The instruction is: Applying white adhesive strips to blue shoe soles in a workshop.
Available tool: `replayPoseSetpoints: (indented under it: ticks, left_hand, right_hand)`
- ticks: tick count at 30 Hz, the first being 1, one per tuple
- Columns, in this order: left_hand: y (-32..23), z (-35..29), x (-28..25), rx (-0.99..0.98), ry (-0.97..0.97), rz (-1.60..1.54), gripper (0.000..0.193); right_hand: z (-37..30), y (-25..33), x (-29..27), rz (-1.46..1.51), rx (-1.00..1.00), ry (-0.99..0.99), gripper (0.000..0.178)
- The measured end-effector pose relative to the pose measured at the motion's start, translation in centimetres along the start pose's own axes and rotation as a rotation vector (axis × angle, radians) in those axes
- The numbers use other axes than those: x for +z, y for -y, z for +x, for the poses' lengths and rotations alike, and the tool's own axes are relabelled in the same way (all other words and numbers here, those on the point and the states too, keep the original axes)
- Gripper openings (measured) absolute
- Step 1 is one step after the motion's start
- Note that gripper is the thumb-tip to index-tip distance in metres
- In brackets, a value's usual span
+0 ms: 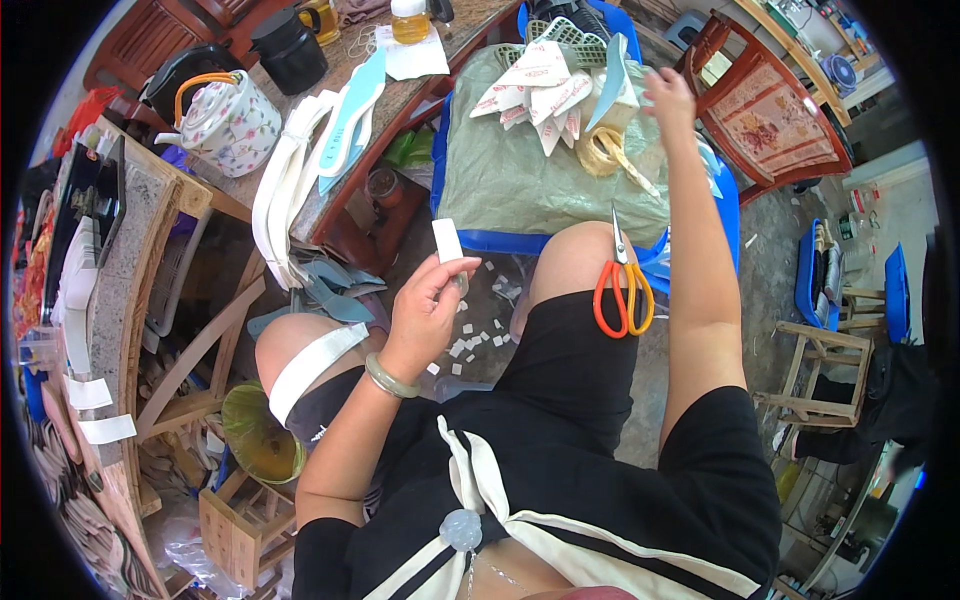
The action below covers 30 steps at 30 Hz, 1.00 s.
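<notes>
My left hand (425, 308) is closed, pinching a small white strip (447, 240) between thumb and fingers. At the far side my right hand (668, 100) reaches over a blue tub with its fingers apart. It is beside a light-blue curved piece (611, 86), and I see nothing in it. Near that piece lie white triangular pieces with red print (535, 68) and a roll of cream tape (600, 152). Scissors (622, 285) with red and orange handles rest on my right thigh. A longer white strip (312, 370) lies across my left thigh.
Green sheeting (480, 165) covers the blue tub (500, 242). On the left table are light-blue pieces (352, 115), long white strips (285, 190), a floral teapot (232, 120) and a black mug (288, 50). White scraps (465, 345) litter the floor. A wooden chair (765, 110) stands far right.
</notes>
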<state>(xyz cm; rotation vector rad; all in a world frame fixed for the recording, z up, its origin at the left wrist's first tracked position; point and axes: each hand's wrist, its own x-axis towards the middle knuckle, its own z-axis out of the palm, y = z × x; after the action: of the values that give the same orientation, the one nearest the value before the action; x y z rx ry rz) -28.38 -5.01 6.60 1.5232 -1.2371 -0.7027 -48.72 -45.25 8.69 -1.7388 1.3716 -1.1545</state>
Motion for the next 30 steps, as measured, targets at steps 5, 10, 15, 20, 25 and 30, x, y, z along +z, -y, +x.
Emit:
replayPoseSetpoints:
  ticks: [5, 10, 15, 20, 25, 30]
  left_hand:
    - [1.0, -1.7, 1.7, -0.002, 0.057, 0.023, 0.032]
    - [3.1, -4.2, 1.4, -0.049, 0.048, 0.062, 0.033]
    - [4.6, -4.9, 0.9, -0.148, 0.085, 0.035, 0.034]
    - [6.1, -5.3, -1.1, -0.189, 0.040, -0.226, 0.040]
    - [4.2, -3.7, -6.6, -0.218, -0.026, -0.509, 0.087]
    - [0.0, -3.3, -8.4, 0.024, 0.194, -0.247, 0.116]
  right_hand:
    - [-3.8, -3.8, 4.0, -0.548, -0.097, -0.094, 0.074]
    - [-5.7, 0.4, 2.5, 0.153, 0.217, 0.053, 0.075]
    - [-3.0, 1.3, -1.1, 0.798, 0.080, -0.125, 0.045]
    - [-9.3, 8.7, -1.0, 0.730, -0.189, 0.205, 0.031]
    - [-15.2, 12.2, -1.4, 0.011, -0.856, 0.538, 0.022]
    - [-23.9, 18.0, 2.2, -0.312, -1.400, 0.724, 0.015]
